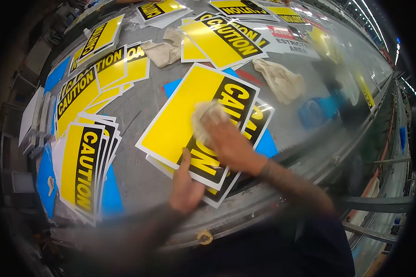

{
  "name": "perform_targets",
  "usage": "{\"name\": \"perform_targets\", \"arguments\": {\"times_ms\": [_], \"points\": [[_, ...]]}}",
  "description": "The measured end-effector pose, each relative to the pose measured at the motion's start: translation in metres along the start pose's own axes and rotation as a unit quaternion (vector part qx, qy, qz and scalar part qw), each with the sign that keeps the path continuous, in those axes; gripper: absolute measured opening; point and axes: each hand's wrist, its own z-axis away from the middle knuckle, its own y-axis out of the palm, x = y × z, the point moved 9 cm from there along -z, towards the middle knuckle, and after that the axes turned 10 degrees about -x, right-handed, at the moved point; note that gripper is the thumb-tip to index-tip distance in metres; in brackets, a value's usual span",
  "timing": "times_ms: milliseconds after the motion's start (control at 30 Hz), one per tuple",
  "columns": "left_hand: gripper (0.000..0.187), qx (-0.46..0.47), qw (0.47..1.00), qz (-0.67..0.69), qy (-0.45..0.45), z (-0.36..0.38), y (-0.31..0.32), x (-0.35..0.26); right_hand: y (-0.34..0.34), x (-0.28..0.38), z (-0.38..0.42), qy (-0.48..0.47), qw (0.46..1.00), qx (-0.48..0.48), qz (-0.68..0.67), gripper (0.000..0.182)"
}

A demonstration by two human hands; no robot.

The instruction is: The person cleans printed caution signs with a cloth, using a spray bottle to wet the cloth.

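Observation:
A yellow and black caution sign (175, 122) lies in front of me on top of other signs, tilted on the table. My left hand (188, 188) grips its near edge, with the thumb on top and the other fingers mostly hidden. My right hand (233, 145) presses a bunched cream cloth (202, 120) against the sign's face, covering part of the lettering. Beneath, another caution sign (264, 117) pokes out on the right, and a blue sheet (266, 145) shows under that.
Stacked caution signs (81, 166) stand to the left, with more sign piles (222, 39) toward the back. Two loose cloths (279, 81) (162, 53) rest on the grey table (141, 104). A blurred blue object (316, 112) is at right. Metal rails (378, 203) run along the right side.

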Motion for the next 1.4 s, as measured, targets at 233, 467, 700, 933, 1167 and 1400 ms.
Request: {"name": "perform_targets", "arguments": {"times_ms": [233,467,700,933,1167,1400], "points": [[0.054,0.095,0.995,-0.022,0.015,0.001,-0.005,-0.003,0.000,0.078,0.023,-0.001,0.987,0.072,-0.146,0.058],[0.042,0.043,0.999,-0.021,-0.003,0.002,-0.001,0.003,-0.020,-0.084,0.004,0.081,0.989,0.009,0.122,0.058],[0.059,0.065,0.996,-0.033,-0.049,-0.007,-0.011,0.009,-0.016,0.084,0.045,0.050,0.983,0.085,-0.155,0.062],[0.044,0.044,0.999,-0.027,0.017,0.002,0.002,0.005,-0.020,-0.041,0.027,0.042,0.993,0.022,0.110,0.039],[0.040,0.023,0.999,-0.011,0.033,-0.003,-0.004,0.006,-0.022,0.004,0.037,0.179,0.977,0.061,-0.092,0.047],[0.036,-0.001,0.998,-0.063,0.010,0.004,0.001,0.001,-0.046,0.095,0.086,0.162,0.935,0.198,-0.247,0.045]]}}
